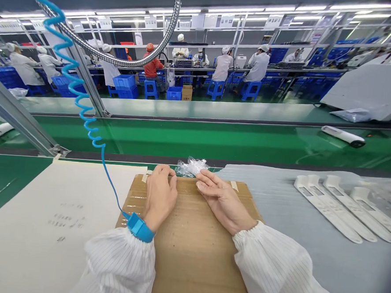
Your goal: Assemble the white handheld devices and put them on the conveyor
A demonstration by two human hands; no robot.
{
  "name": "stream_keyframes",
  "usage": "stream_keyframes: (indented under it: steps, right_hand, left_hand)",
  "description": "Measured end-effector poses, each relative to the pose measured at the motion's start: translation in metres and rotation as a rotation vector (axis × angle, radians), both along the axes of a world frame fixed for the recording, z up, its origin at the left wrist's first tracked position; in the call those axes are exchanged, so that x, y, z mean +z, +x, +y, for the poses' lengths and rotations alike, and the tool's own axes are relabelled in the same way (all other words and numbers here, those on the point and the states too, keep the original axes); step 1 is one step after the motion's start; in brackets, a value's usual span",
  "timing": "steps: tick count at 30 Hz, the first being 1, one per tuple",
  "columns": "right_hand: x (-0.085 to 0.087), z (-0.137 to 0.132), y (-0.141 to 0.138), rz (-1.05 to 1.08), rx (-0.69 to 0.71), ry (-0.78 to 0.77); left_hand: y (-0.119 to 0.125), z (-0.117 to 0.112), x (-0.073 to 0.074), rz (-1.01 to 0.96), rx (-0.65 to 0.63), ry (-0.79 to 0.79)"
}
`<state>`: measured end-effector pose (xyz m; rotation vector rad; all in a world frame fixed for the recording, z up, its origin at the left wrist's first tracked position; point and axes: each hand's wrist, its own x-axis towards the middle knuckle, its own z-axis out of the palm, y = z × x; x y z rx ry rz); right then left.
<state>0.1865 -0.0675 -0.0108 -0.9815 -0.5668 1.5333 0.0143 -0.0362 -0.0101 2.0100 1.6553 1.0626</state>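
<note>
A sheet of brown cardboard (pixel 195 252) lies flat before me, with bits of tape at its far corners. My left hand (pixel 160 197) is over its far left part, fingers loosely bent and thumb apart, holding nothing that I can see. A blue wrist strap (pixel 140 227) with a coiled blue cord (pixel 75 84) circles that wrist. Over the far right part, my right hand (pixel 220 199) has its fingers stretched out, palm turned inward. Its fingertips are close to a crumpled clear plastic bag (pixel 193 167) beyond the cardboard's far edge; contact cannot be made out.
Several white remote-control shells (pixel 327 210) lie on grey foam sheeting (pixel 271 257) at right. White board (pixel 28 224) covers the left side. A green conveyor belt (pixel 216 139) carries a white handheld device (pixel 343 136). A metal post (pixel 87 73) and flexible metal hose (pixel 134 63) stand ahead.
</note>
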Motion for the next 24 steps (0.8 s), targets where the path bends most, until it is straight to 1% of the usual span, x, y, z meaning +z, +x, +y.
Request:
stream_keyframes:
  steps: [10, 16, 24]
  right_hand:
    - [0.001, 0.0006, -0.0018, 0.042, -0.022, -0.001]
    - [-0.0016, -0.0001, 0.0, 0.03, 0.007, 0.01]
    - [0.0028, 0.0003, -0.0013, 0.01, -0.009, -0.005]
  left_hand:
    - [-0.0007, 0.0002, -0.0009, 0.016, 0.006, 0.019]
    - [-0.002, 0.0013, -0.0012, 0.005, 0.011, 0.032]
    - [-0.0015, 0.0019, -0.0016, 0.012, 0.004, 0.022]
